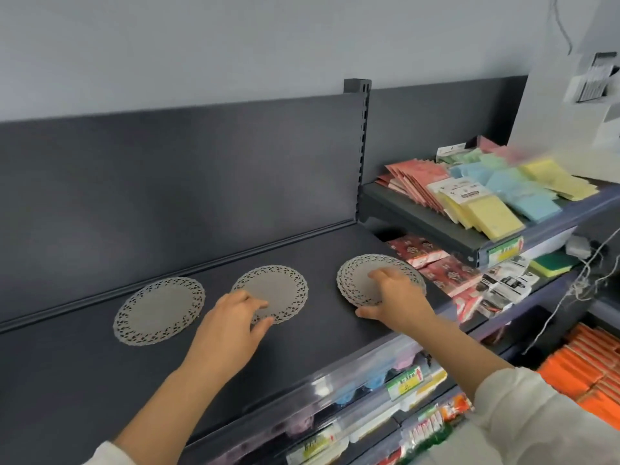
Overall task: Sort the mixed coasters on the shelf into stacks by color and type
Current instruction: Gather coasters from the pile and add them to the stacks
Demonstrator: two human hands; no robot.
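Sorting on the shelf (84, 380), we pinch the middle coaster (272, 284) by its near edge with the left hand (228, 327); the right hand (399, 297) grips the right stack (355, 280). We judge the next move: lifting that coaster squarely onto matching lace.

- The shelf (100, 380) and its back panel (167, 179) look like painted metal: dark grey, smooth and matt.
- The left coaster (159, 311), the middle coaster (275, 290) and the stack of coasters (359, 280) on the right look like thin grey paper, matt, with lace-punched rims.
- The price strip (335, 374) along the shelf's near edge is clear, glossy plastic.
- The pastel sponge packs (486, 213) at far right are wrapped in shiny clear film.
- The right sleeve (536, 424) is white cloth, soft and matt.
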